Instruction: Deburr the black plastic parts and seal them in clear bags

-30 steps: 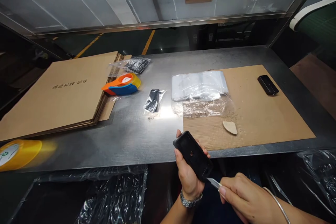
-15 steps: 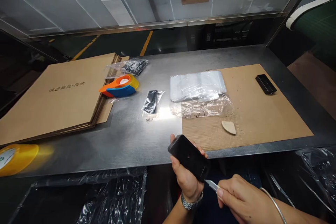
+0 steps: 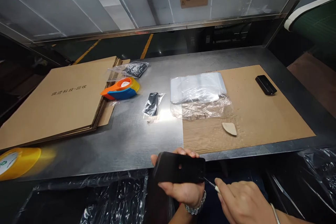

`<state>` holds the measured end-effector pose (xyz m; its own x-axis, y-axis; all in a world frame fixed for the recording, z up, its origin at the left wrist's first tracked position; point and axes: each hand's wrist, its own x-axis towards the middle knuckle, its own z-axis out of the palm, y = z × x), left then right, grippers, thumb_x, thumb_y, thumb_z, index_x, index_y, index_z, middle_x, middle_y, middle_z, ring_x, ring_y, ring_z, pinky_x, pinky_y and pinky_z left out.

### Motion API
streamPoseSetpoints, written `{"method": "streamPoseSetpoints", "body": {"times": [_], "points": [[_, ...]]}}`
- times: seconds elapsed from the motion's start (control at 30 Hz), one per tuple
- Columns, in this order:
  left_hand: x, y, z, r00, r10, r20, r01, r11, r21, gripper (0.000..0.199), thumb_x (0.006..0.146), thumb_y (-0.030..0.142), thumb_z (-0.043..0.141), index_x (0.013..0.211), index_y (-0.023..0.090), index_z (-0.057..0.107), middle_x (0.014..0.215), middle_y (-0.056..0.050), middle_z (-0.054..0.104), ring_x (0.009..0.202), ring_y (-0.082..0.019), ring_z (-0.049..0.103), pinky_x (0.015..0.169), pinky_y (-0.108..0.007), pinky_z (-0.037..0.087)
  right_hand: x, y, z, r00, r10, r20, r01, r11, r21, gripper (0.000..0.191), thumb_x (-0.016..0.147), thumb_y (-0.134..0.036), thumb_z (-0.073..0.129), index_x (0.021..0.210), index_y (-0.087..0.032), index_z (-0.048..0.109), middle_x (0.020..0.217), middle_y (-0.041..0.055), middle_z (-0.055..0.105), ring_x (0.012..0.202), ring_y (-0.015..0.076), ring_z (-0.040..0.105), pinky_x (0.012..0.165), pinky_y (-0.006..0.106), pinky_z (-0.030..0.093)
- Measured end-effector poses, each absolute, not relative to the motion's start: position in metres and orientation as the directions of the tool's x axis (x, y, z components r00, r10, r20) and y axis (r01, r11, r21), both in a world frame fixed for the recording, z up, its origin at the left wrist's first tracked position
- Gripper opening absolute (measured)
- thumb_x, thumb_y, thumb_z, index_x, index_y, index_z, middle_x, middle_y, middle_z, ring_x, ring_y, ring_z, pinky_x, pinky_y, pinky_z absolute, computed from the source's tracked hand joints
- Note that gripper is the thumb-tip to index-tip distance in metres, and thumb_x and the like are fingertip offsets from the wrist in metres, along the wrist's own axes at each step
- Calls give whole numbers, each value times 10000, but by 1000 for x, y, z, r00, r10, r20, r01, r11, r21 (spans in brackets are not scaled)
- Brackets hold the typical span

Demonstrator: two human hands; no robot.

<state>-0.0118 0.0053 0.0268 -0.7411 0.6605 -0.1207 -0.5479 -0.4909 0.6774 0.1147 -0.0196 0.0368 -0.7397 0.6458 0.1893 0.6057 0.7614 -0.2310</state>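
Note:
A black plastic case (image 3: 178,168) with a small hole near its middle lies across my left hand (image 3: 185,192), whose fingers and thumb wrap round its long sides in front of the table edge. My right hand (image 3: 243,197) is closed round a small knife (image 3: 211,184) with a pale handle. The thin blade points at the case's right end, near its lower corner; whether it touches cannot be made out. On the cardboard sheet (image 3: 262,112) are a beige wedge-shaped piece (image 3: 229,128) and a black tray-like part (image 3: 266,84).
Clear plastic bags (image 3: 198,87) overlap the cardboard sheet. A bagged black part (image 3: 152,104), an orange and blue tape dispenser (image 3: 122,90) and stacked cardboard (image 3: 65,101) are on the metal table (image 3: 136,136). A yellow tape roll (image 3: 26,161) sits front left.
The black case has turned to lie nearly level and moved slightly left and down with my left hand. My right hand has tilted, with the knife still at the case's right end.

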Motion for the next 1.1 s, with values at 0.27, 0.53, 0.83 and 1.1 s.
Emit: {"method": "streamPoseSetpoints", "body": {"times": [0.27,0.53,0.83,1.1], "points": [[-9,7,38,-814,574,-92,-437,-501,747,389,754,608,417,1140,559,429,733,45,535,586,-145,480,523,-276,454,110,-19,35,-747,575,333,591,804,-63,339,845,-52,292,881,-38,630,432,-2,501,338,118,469,391,276,248],[-9,1,34,-794,603,-74,-459,-516,723,463,710,618,495,1161,573,396,740,44,545,604,-156,491,543,-288,458,109,-20,33,-768,557,317,582,813,-19,361,762,10,300,881,-40,637,425,5,491,344,127,475,391,278,246],[-7,3,34,-816,568,-102,-443,-502,743,447,740,588,477,1177,526,402,731,36,544,611,-159,481,534,-275,465,110,-22,32,-755,569,326,621,780,76,392,723,19,285,875,-56,638,421,12,459,345,143,438,406,291,232],[-15,0,27,-759,617,-208,-538,-413,735,443,786,574,423,1219,486,396,824,28,557,678,-157,526,602,-291,490,119,-6,37,-667,680,306,724,688,50,368,828,-70,299,1015,-158,604,553,31,483,517,159,436,530,305,260]]}}
